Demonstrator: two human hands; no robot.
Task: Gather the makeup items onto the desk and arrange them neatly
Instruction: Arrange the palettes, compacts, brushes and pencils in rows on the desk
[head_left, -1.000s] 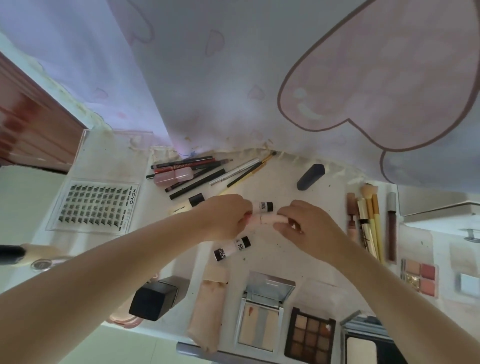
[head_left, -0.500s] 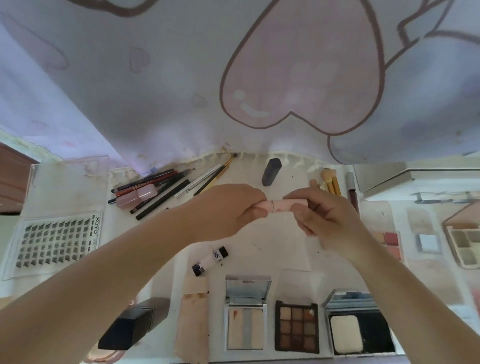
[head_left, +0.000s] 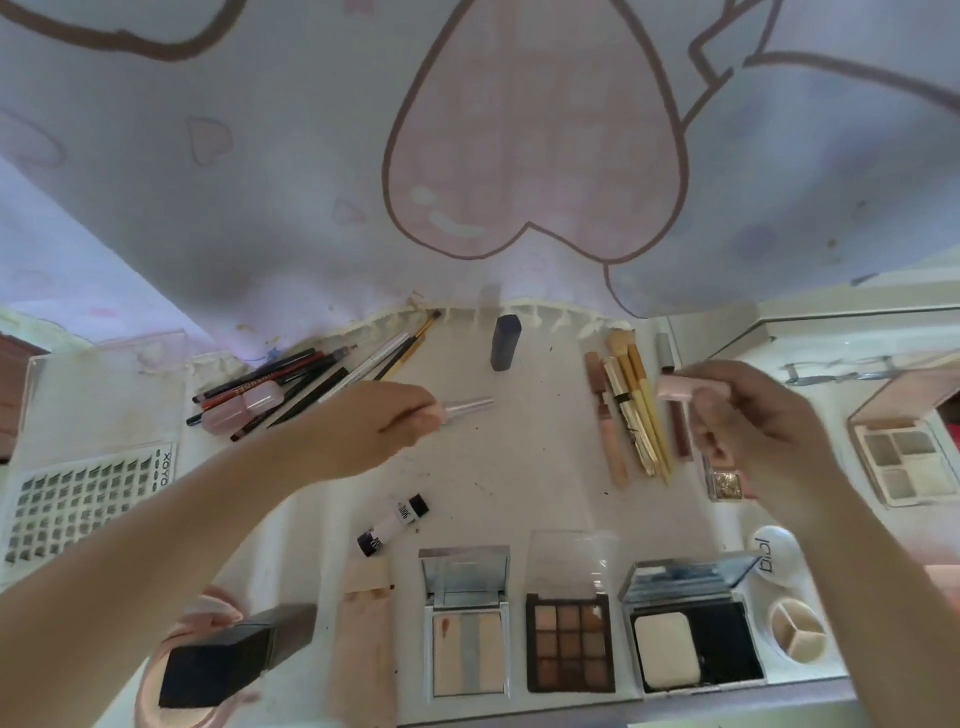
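Across the desk (head_left: 493, 467) most items already lie sorted, while my left hand (head_left: 363, 426) pinches a lipstick base (head_left: 462, 408) and my right hand (head_left: 748, 421) its pink cap (head_left: 680, 388), not yet placed.

We counted two hands (head_left: 363, 426), five open palettes (head_left: 569, 644) and compacts, one lash tray (head_left: 88, 509) and one dark lipstick tube (head_left: 505, 343).
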